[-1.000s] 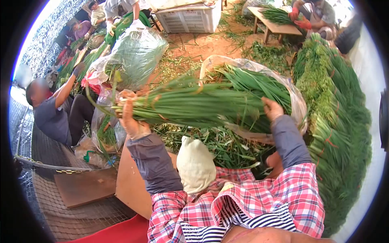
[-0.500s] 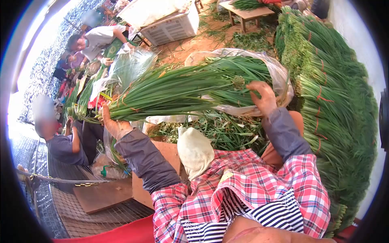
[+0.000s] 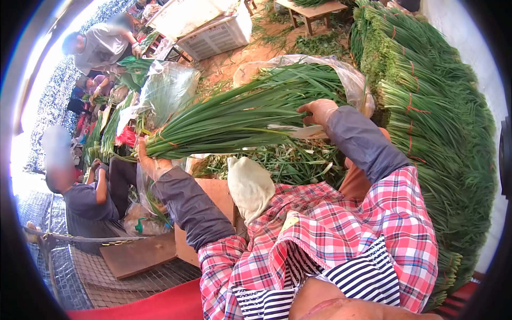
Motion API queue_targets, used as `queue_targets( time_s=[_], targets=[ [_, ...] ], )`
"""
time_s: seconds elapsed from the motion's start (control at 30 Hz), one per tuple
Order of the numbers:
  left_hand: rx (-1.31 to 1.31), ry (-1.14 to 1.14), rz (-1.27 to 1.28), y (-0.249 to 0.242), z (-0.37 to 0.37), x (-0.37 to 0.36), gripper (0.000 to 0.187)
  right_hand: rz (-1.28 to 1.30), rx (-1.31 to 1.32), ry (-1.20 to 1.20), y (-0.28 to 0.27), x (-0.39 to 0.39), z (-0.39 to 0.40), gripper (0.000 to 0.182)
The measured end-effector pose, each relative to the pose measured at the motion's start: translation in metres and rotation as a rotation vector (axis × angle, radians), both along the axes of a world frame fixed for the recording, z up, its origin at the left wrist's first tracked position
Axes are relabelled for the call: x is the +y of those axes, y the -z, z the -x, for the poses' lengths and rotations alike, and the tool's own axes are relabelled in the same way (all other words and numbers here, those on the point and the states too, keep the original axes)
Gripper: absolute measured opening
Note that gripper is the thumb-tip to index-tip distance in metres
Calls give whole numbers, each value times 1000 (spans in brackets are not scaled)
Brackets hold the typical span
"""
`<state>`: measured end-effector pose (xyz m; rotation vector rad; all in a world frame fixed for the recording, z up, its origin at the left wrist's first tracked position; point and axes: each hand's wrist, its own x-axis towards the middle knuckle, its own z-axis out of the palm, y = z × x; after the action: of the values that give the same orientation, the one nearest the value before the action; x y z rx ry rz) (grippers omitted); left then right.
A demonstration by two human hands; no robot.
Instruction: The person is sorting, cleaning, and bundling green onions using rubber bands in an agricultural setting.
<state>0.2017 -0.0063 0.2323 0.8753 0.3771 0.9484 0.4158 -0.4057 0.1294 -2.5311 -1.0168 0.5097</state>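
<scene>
Gripping the pale stalk ends, the L hand (image 3: 153, 164) has its fingers closed round the base of a long green bundle (image 3: 229, 118), approx. where a reddish tie (image 3: 172, 143) sits; prob. held there b/c the stems are stiffest & gathered tight. R hand (image 3: 321, 111) is at the leafy end, thumb & fingers partly spread along the leaves' edge; can't tell if it's pinching any or just touching, but it looks placed to steady the floppy tips. So the bundle's stretched crosswise btwn both hands, in front of the torso, leafy end over a clear plastic bag (image 3: 358, 92) w/ its mouth open, presumably for easy access. Below: loose leaf scraps (image 3: 277, 162); nearer the body, a pale cloth (image 3: 249, 188) over the knee, maybe to keep clothes clean. R side: big stack of tied greens (image 3: 426, 114), red ties showing, laid lengthwise prob. to save space. Farther off: white crate (image 3: 218, 37), low table (image 3: 311, 12) w/ more greens; seated co-worker (image 3: 88, 194) at L.
</scene>
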Motion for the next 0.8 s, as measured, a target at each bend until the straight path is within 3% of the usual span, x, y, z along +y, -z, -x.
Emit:
queue_targets(
  time_s=[0.1,0.23,0.33,0.4,0.47,0.53,0.6,0.67,0.8],
  targets=[
    [-74,126,80,23,5,19,37,157,-64,-60,-8,-4,6,34],
    [-43,176,172,35,15,17,45,285,-118,-163,-54,-14,38,32],
    [-12,-9,218,38,19,-5,47,368,-182,-242,-88,-20,67,29],
    [26,-12,203,87,34,64,45,432,-217,-267,-110,-23,84,28],
    [43,-103,252,105,48,90,43,581,-266,-208,-102,-40,75,27],
    [0,4,226,118,87,116,39,581,-256,-96,-109,-76,54,26],
    [-6,-129,197,132,111,148,38,317,-324,16,-96,-124,30,26],
    [-1,-190,155,130,126,156,38,26,67,338,-95,-142,17,27],
    [-55,-156,161,88,139,131,35,-126,278,501,-81,-145,-4,28]
  ],
)
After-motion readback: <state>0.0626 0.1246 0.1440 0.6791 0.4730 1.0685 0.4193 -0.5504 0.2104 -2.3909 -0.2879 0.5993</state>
